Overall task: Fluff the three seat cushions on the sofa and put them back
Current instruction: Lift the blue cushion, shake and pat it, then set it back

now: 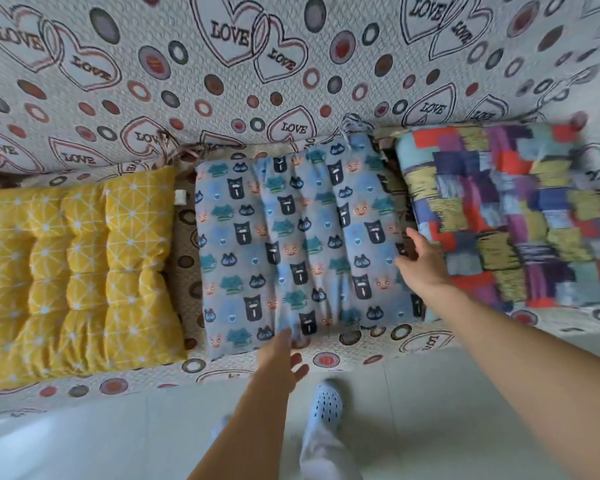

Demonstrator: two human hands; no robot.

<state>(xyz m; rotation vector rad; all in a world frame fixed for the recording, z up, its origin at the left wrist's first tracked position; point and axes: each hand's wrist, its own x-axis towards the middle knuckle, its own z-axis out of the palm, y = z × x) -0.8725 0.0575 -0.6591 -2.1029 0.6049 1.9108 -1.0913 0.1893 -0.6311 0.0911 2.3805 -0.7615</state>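
Three seat cushions lie side by side on the sofa seat. A yellow cushion [77,275] with a white star grid is at the left. A blue cushion [291,237] printed with cats is in the middle. A multicoloured patchwork cushion [506,216] is at the right. My left hand [281,355] is at the blue cushion's front edge, fingers spread and relaxed. My right hand [420,261] reaches to the blue cushion's right edge, in the gap beside the patchwork cushion, fingers loosely extended. Neither hand holds anything.
The sofa [222,81] is draped in a white cover printed with "LOVE" hearts and coloured rings. Pale tiled floor [84,438] lies in front. My foot in a white perforated shoe [326,403] stands near the sofa's front edge.
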